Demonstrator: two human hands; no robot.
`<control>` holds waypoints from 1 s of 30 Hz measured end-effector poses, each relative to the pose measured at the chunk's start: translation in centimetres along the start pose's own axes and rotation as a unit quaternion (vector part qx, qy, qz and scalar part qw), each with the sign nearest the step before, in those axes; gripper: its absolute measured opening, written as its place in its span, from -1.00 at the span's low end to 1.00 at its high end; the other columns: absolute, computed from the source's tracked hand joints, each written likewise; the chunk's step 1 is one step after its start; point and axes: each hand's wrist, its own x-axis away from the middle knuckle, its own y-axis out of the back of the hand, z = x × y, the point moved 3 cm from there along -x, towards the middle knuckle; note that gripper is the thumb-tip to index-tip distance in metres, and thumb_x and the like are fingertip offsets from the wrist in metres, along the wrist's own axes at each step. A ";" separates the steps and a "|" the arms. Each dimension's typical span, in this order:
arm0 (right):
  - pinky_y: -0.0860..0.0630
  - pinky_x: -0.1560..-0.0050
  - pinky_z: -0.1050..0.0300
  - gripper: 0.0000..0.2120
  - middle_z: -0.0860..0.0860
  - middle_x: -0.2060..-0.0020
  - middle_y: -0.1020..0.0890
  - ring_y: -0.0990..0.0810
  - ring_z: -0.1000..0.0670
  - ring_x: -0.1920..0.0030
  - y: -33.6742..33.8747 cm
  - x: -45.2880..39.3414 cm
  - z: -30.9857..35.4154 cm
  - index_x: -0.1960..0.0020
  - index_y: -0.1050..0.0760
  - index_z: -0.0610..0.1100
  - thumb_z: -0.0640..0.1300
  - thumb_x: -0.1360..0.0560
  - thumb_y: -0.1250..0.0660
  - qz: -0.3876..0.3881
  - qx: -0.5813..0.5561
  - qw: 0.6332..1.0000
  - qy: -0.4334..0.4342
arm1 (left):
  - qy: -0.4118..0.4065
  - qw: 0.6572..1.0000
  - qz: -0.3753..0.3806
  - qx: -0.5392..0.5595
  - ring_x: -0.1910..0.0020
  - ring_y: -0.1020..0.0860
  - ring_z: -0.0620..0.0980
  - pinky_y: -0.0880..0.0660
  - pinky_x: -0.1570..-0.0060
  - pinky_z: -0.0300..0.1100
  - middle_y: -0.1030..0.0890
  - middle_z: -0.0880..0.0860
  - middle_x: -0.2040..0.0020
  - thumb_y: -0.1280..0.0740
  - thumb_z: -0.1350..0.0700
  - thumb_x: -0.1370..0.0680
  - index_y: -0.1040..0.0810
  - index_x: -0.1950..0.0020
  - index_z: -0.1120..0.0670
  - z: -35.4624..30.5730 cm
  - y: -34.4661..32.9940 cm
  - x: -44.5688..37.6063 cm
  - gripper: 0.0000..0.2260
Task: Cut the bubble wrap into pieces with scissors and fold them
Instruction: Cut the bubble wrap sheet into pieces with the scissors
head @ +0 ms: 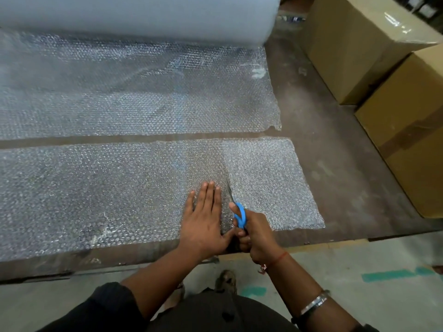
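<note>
Lying here: one bubble wrap roll (134,15), two loose sheets (134,92) (96,195), one scissors (238,213), two boxes (354,44) (407,130).

Bare worktop (335,164) lies open to the right of the cut bubble wrap strip (96,188), hemmed farther right by stacked cardboard boxes (395,104), while the big roll (143,13) walls off the far edge.
</note>
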 end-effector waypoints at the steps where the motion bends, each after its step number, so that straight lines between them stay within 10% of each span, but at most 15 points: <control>1: -0.07 0.49 0.23 -0.58 -0.03 0.48 -0.33 -0.16 0.07 0.54 -0.1 0.0 0.2 0.29 -0.48 -0.09 0.20 -0.49 -0.51 0.003 0.000 1.000 -0.002 | 0.001 1.000 -0.005 0.002 -0.67 0.45 0.13 0.27 -0.65 0.25 0.41 0.19 -0.69 0.18 -0.57 -0.57 0.36 -0.70 0.17 0.0 0.0 0.0 0.02; 30: -0.09 0.54 0.25 -0.56 -0.02 0.48 -0.43 -0.21 0.09 0.56 -1.7 -2.6 3.9 0.27 -0.51 -0.09 0.23 -0.56 -0.47 0.024 0.037 0.999 0.028 | -0.005 0.998 -0.057 0.023 -0.74 0.19 0.14 0.04 -0.66 0.31 0.12 0.19 -0.75 0.05 -0.53 -0.61 0.10 -0.74 0.18 0.1 -0.4 0.2 -0.02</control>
